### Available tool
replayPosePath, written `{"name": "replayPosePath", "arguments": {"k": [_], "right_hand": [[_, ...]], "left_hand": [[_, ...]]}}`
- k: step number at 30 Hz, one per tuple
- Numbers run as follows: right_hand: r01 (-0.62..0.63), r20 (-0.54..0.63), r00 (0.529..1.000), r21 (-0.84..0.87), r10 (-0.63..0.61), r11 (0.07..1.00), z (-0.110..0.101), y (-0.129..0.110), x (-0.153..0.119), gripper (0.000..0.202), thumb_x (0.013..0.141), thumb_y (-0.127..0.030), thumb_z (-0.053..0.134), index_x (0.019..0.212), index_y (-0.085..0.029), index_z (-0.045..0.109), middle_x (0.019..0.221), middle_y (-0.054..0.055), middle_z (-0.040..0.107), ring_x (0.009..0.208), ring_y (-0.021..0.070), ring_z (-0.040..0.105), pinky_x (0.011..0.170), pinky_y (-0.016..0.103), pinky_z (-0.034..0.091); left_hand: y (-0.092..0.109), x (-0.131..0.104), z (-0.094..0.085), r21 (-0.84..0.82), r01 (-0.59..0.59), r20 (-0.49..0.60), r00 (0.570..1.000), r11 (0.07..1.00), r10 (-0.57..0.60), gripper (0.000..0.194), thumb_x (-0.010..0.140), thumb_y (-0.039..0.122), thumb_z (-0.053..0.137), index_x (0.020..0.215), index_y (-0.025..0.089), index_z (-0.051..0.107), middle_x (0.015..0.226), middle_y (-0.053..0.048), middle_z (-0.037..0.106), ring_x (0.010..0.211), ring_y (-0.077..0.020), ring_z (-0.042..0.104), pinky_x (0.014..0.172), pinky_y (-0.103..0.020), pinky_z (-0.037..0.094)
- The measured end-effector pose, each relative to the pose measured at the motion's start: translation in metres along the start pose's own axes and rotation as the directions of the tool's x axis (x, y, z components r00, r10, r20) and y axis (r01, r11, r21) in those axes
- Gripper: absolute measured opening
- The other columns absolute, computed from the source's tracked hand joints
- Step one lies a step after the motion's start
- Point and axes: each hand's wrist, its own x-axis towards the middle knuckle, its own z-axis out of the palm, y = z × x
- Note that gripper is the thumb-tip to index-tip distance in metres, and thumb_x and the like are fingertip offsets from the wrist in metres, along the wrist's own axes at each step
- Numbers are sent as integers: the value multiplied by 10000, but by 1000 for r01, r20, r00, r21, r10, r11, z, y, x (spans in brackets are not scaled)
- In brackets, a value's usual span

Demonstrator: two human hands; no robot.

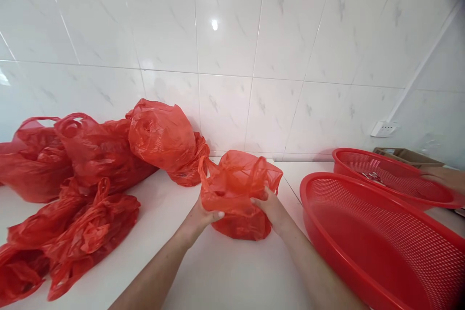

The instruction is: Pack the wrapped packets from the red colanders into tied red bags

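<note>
A red plastic bag with loop handles stands on the white table in front of me, its mouth spread open upward. My left hand grips the bag's left side, thumb on the near face and fingers hidden behind the film. On the right side, my right hand holds the bag too, with its thumb toward the middle and the other fingers partly covered. What lies inside the bag cannot be made out.
Several filled red bags crowd the left side, some against the tiled wall. To the right stand a large red perforated basket and a second red basket with small items. Behind are a brown tray and a wall socket. A blurred hand reaches over the far basket.
</note>
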Motion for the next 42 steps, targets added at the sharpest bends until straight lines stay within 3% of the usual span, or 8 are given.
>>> {"name": "replayPosePath", "arguments": {"k": [4, 9, 17, 25, 31, 34, 38, 42], "right_hand": [[-86, 36, 996, 284, 79, 955, -3, 9, 4, 384, 654, -283, 784, 1000, -180, 653, 1004, 80, 692, 913, 242, 653, 869, 408, 492], [-5, -121, 989, 541, 84, 841, -18, 23, 9, 356, 682, -262, 753, 1017, -210, 645, 1044, 36, 683, 957, 202, 626, 868, 348, 499], [-227, 97, 972, 631, 215, 742, -11, 27, 5, 227, 711, -313, 694, 592, -194, 542, 721, -3, 617, 777, 155, 603, 771, 285, 494], [-247, 67, 969, 330, 239, 911, 0, 28, -4, 191, 666, -267, 759, 769, -181, 622, 794, 19, 633, 718, 154, 583, 692, 289, 478], [-182, 72, 983, 481, 168, 858, 3, 22, -6, 100, 777, -286, 644, 724, -213, 602, 552, -62, 499, 549, 84, 489, 719, 278, 462], [-200, 177, 971, 229, 161, 953, 8, 17, -12, 162, 844, -324, 527, 873, -211, 639, 422, -103, 283, 402, 67, 322, 637, 275, 442], [-206, 161, 957, -204, 241, 957, 23, 14, -24, 465, 868, -392, 490, 1305, -237, 467, 486, -93, 410, 455, 95, 383, 619, 281, 415], [-129, 221, 953, -327, 209, 936, 37, 13, -30, 531, 763, -314, 636, 1271, -281, 488, 745, -32, 594, 669, 138, 525, 664, 282, 428]], "left_hand": [[-17, 16, 4, -219, 115, -142, 979, 969, -148, 498, 733, 325, 720, 1184, 180, 568, 1235, -140, 614, 1136, -304, 572, 958, -418, 456], [-42, 19, -9, -482, 95, -399, 861, 871, -315, 272, 794, 218, 635, 1058, 157, 605, 1050, -109, 699, 956, -237, 673, 824, -334, 546], [-45, 7, -11, -569, 233, -208, 887, 788, -412, 310, 786, 237, 649, 1073, 122, 622, 1025, -131, 707, 962, -264, 672, 861, -357, 535], [-47, 10, -11, -622, 175, -275, 863, 763, -423, 287, 815, 273, 615, 1070, 140, 617, 1009, -115, 712, 951, -253, 677, 870, -365, 530], [-47, 9, -7, -619, 209, -230, 873, 757, -430, 285, 801, 280, 622, 1040, 125, 625, 952, -121, 718, 904, -252, 686, 853, -360, 525], [-48, 7, -3, -589, 270, -215, 856, 761, -470, 233, 772, 272, 654, 930, 101, 640, 852, -132, 721, 788, -251, 696, 786, -368, 538], [-46, 4, 5, -537, 282, -178, 883, 795, -434, 139, 752, 247, 648, 803, 118, 638, 763, -99, 705, 716, -221, 678, 707, -331, 525], [-43, 4, 16, -375, 299, -242, 882, 878, -404, 107, 723, 206, 614, 636, 165, 568, 576, -4, 607, 529, -140, 579, 527, -249, 446]]}}
